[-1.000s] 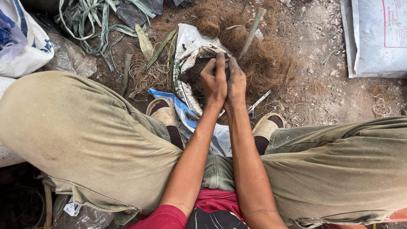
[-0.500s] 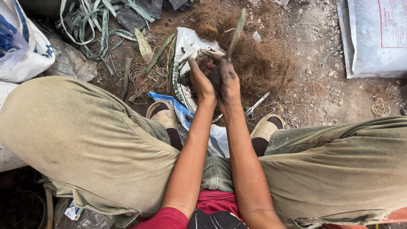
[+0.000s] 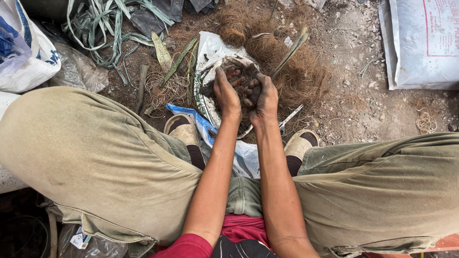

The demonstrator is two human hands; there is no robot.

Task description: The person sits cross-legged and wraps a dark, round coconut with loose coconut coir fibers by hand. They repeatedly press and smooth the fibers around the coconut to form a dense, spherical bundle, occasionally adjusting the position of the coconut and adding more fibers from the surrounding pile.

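The person's left hand (image 3: 226,93) and right hand (image 3: 262,97) meet side by side above an open white plastic sack (image 3: 210,55) that lies on the ground between the two tan slip-on shoes (image 3: 180,131), with a clump of dark soil (image 3: 244,88) cupped between them. A mound of brown coconut fibre (image 3: 296,79) lies just right of and beyond the sack. Green plastic strapping (image 3: 103,28) lies far left. A large white printed bag (image 3: 423,43) lies far right.
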